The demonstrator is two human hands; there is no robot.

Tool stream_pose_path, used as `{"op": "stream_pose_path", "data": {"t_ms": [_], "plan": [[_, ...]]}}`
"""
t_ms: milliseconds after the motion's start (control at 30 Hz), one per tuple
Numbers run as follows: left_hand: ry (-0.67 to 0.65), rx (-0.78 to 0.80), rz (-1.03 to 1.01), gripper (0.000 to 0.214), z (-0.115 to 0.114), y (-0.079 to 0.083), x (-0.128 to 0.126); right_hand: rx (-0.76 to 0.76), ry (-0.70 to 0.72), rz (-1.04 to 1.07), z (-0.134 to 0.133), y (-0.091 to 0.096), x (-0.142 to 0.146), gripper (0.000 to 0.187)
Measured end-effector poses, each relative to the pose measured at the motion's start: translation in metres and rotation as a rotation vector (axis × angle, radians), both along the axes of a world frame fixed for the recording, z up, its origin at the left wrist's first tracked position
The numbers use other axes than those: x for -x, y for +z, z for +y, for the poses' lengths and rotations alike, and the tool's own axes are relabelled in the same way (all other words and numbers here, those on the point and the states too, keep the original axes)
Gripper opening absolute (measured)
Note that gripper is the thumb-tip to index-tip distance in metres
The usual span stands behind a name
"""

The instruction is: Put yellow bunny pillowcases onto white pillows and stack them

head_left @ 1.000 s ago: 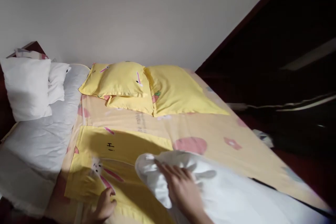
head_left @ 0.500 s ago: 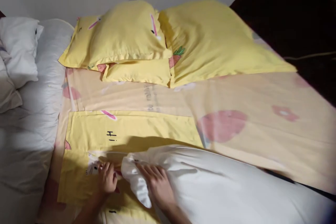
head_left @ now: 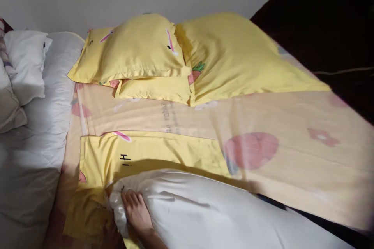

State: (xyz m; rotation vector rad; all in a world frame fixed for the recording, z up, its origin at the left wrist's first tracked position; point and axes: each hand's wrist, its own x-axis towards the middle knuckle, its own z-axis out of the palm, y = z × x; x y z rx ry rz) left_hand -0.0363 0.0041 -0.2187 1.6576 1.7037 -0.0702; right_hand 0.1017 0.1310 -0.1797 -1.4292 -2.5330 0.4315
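A bare white pillow [head_left: 222,218] lies across the near side of the bed, partly over a flat yellow pillowcase [head_left: 157,153] printed with "Hi". My right hand [head_left: 136,212] rests on the pillow's left end, fingers curled over its bunched corner. My left hand [head_left: 110,235] is a dark shape in shadow just left of that corner, at the pillowcase's near edge; its fingers are hidden.
Two yellow-cased pillows [head_left: 137,52] [head_left: 233,58] sit at the far end of the peach sheet [head_left: 292,124] with pink prints. A rumpled white duvet [head_left: 35,144] and white pillows [head_left: 26,62] fill the left. Dark floor [head_left: 336,27] lies to the right.
The white pillow and my right hand have shifted left over the yellow pillowcase. My left hand has dropped from the pillowcase's rabbit print into the shadow near the bottom edge.
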Motion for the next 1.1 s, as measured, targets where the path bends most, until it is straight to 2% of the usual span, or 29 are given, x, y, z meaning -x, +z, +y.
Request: {"op": "stream_pose_path", "data": {"t_ms": [100, 167, 233, 300, 367, 433, 500, 567, 667, 767, 833, 933, 1033, 1100], "plan": [[0.132, -0.033, 0.072, 0.058, -0.016, 0.0, 0.011, 0.001, -0.002, 0.014, -0.016, -0.018, 0.004, 0.027], [0.181, -0.093, 0.092, 0.05, -0.006, 0.005, 0.019, -0.002, 0.001, 0.03, -0.021, -0.019, -0.004, 0.027], [0.218, -0.209, 0.101, 0.041, 0.021, 0.011, 0.024, -0.022, 0.009, 0.041, -0.023, -0.018, -0.01, 0.028], [0.25, -0.355, 0.118, 0.037, 0.061, 0.018, 0.027, -0.035, 0.017, 0.046, -0.021, -0.018, -0.009, 0.029], [0.23, -0.449, 0.141, 0.038, 0.102, 0.023, 0.026, 0.012, 0.035, 0.029, -0.017, -0.017, -0.005, 0.027], [0.186, -0.429, 0.139, 0.044, 0.135, 0.024, 0.024, 0.101, 0.058, 0.001, -0.012, -0.013, 0.0, 0.025], [0.179, -0.365, 0.078, 0.045, 0.156, 0.022, 0.024, 0.17, 0.072, -0.015, -0.006, -0.007, 0.002, 0.024], [0.203, -0.324, 0.002, 0.039, 0.164, 0.019, 0.029, 0.2, 0.07, -0.017, 0.003, 0.001, 0.001, 0.02], [0.245, -0.3, -0.073, 0.032, 0.16, 0.018, 0.039, 0.231, 0.073, -0.015, 0.025, 0.012, -0.004, 0.01], [0.292, -0.295, -0.17, 0.022, 0.157, 0.027, 0.043, 0.213, 0.017, -0.019, 0.052, 0.024, -0.005, 0.011], [0.323, -0.311, -0.239, 0.018, 0.162, 0.037, 0.04, 0.174, -0.06, -0.021, 0.058, 0.029, 0.0, 0.017], [0.345, -0.335, -0.333, 0.03, 0.177, 0.054, 0.028, 0.114, -0.119, -0.012, 0.037, 0.028, 0.02, 0.025], [0.329, -0.327, -0.401, 0.038, 0.188, 0.069, 0.013, 0.064, -0.063, 0.016, -0.006, 0.019, 0.044, 0.025], [0.309, -0.309, -0.42, 0.039, 0.187, 0.078, 0.004, 0.029, 0.0, 0.051, -0.027, 0.011, 0.054, 0.022]]}}
